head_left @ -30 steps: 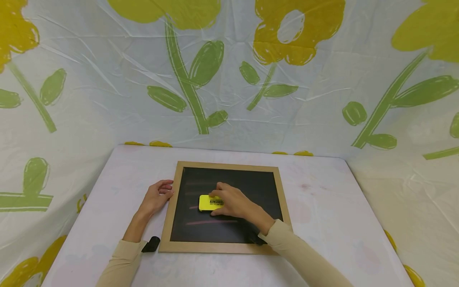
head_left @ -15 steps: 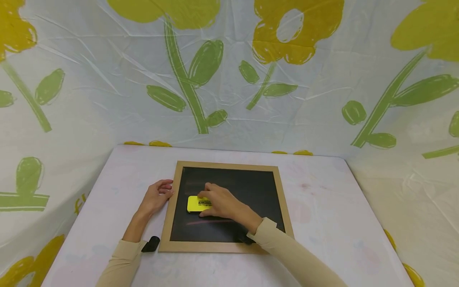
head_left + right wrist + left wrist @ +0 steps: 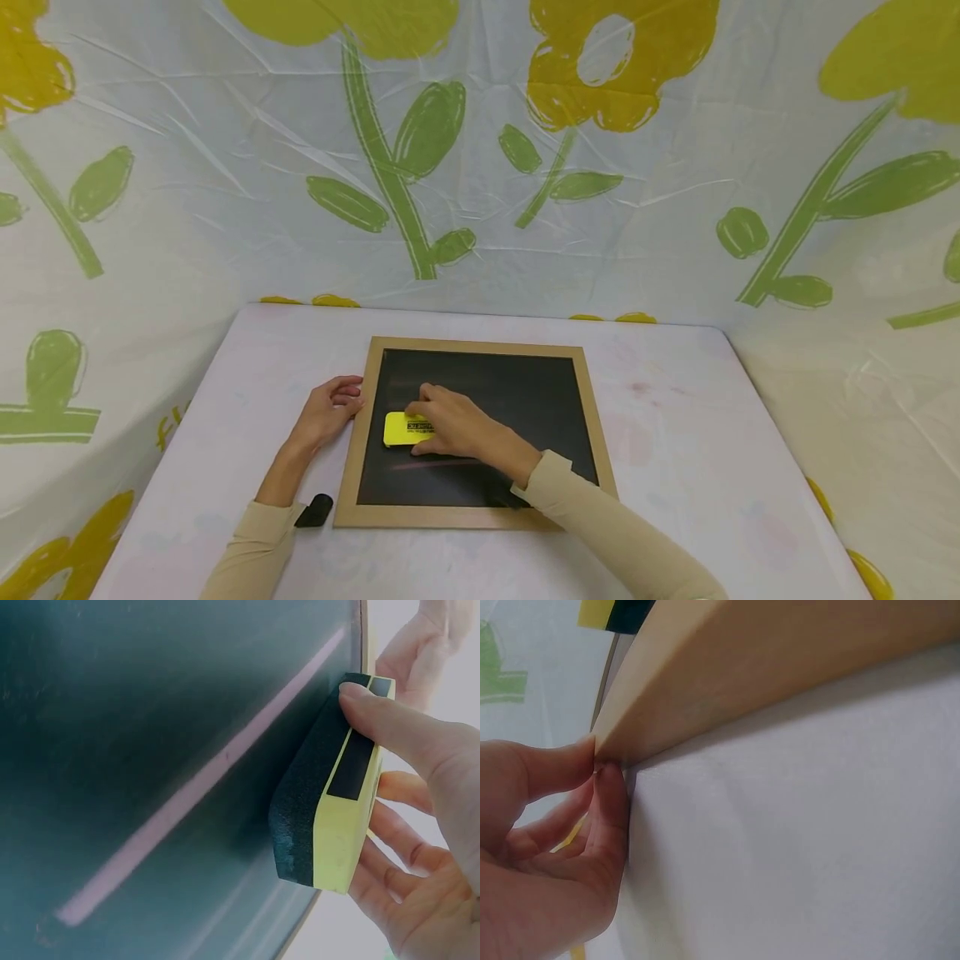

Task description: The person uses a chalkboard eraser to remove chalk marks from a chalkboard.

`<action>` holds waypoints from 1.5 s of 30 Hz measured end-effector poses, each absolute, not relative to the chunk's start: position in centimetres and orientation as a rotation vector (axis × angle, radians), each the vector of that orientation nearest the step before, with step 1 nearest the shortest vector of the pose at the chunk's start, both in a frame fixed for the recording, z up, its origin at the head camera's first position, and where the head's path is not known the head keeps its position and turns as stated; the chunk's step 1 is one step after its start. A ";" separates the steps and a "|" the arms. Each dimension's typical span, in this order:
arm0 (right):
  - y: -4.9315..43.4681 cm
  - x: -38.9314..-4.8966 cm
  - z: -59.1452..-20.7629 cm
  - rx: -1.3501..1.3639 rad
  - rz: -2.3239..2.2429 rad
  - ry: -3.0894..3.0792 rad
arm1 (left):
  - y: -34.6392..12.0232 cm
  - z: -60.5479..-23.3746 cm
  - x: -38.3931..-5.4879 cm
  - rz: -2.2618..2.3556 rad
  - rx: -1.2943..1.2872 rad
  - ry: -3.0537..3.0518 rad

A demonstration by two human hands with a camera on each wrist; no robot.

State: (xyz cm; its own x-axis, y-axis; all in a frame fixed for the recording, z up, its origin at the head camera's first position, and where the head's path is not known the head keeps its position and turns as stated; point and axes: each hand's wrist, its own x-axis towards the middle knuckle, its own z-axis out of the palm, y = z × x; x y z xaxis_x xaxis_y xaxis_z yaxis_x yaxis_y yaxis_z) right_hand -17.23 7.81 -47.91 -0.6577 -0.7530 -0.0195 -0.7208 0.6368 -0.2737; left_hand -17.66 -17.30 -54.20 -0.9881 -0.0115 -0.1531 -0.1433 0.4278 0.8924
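Observation:
My right hand (image 3: 457, 427) holds a yellow board eraser (image 3: 341, 802) with a dark felt underside, felt side against the chalkboard (image 3: 510, 400). In the right wrist view, the thumb lies on one long side and the fingers are behind the other. Beside the eraser runs a pink chalk line (image 3: 202, 780); fainter streaks show lower down. At the left of the board, my left hand (image 3: 326, 412) has its fingers loosely bent. Its thumb and fingertips touch the outer edge of the wooden frame (image 3: 697, 690).
The board lies flat on a table with a pale, faintly patterned cover (image 3: 667, 433). A flower-printed curtain (image 3: 480, 167) hangs behind and at both sides. A black camera (image 3: 315, 510) sits at the left wrist, near the frame's lower left corner.
My right hand has slid the eraser leftward across the board, close to the left frame. A short pink mark seen earlier at the eraser's left no longer shows. The left hand stays put.

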 end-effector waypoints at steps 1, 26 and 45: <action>7.9 -17.2 -47.8 -1.236 -0.363 2.720 | -17.3 -54.2 -17.7 1.610 -0.143 2.546; 15.1 -17.2 -47.4 -1.095 -0.352 2.762 | -17.5 -54.3 -17.6 1.670 -0.076 2.547; 19.2 -16.4 -47.2 -1.023 -0.386 2.811 | -17.5 -54.3 -17.6 1.656 -0.083 2.554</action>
State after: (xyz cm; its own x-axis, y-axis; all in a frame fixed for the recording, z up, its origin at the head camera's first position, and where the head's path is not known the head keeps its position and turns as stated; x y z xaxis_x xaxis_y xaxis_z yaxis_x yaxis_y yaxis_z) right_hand -16.41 19.18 -47.16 -0.7631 -0.6456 -0.0305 -0.6135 0.7384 -0.2801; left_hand -17.61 -17.49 -54.34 -0.9938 0.0069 -0.1108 -0.0983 0.4085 0.9074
